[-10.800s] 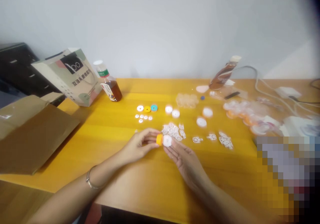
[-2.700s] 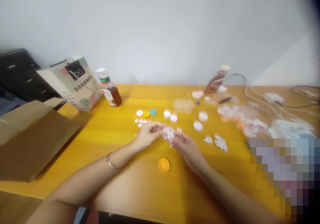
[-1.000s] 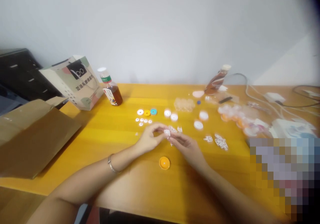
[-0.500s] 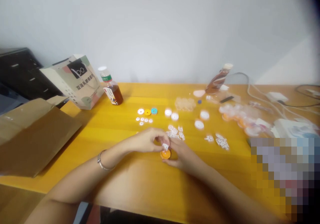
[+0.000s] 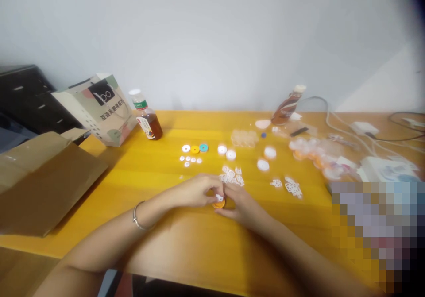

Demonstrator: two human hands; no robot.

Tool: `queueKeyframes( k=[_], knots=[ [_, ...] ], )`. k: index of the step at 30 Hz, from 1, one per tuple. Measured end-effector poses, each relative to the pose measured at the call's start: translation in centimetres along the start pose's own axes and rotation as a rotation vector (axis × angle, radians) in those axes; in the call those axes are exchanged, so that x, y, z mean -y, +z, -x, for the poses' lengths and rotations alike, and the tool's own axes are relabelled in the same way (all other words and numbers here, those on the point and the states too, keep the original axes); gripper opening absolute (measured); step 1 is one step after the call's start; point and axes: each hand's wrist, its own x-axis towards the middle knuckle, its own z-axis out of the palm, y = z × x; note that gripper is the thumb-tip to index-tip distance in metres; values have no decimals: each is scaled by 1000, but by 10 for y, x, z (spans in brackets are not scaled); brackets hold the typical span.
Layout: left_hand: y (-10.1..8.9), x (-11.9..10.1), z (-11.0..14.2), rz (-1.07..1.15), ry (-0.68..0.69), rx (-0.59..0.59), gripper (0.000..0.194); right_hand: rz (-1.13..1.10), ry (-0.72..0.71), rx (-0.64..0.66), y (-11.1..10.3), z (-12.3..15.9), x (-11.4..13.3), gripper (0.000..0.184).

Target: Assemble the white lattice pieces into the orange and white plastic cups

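My left hand point(image 5: 206, 190) pinches a small white openwork plastic piece point(image 5: 219, 198) just over an orange round disc point(image 5: 219, 205). Around the disc's right side curls my right hand point(image 5: 239, 203), its fingers closed on the rim. The fingers partly cover both parts, so I cannot tell whether the white piece sits inside the disc. Beyond my hands lies a pile of white openwork pieces point(image 5: 230, 176). Further left are a row of white, yellow and teal discs point(image 5: 195, 149) and several small white buttons point(image 5: 188, 159).
White discs point(image 5: 263, 164) and more openwork pieces point(image 5: 292, 187) lie to the right. A clear moulded tray point(image 5: 245, 138), a tilted brown bottle point(image 5: 288, 106) and cables stand behind. On the left are a tea bottle point(image 5: 148, 122), a paper bag point(image 5: 111, 111) and a cardboard box point(image 5: 49, 177).
My left hand has lowered the white piece slightly towards the orange disc, and its fingers cover more of the disc. My right hand stays around the disc. The view has shifted slightly.
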Motion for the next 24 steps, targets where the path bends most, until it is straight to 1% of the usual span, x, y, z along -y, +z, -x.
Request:
queueKeyframes(
  k=[4, 9, 15, 20, 24],
  knots=[
    [3, -3, 2, -61, -30, 10, 6, 27, -11, 66, 2, 0, -3, 16],
    [6, -3, 3, -83, -37, 8, 6, 43, 14, 83, 4, 2, -2, 14],
    [6, 1, 2, -72, -31, -4, 3, 12, 35, 86, 4, 1, 1, 14],
    [5, 3, 3, -19, -2, -11, 4, -38, 39, 95, 1, 2, 1, 14],
    [2, 0, 5, 46, 12, 3, 4, -92, 50, 83, -2, 4, 3, 13]
  ],
)
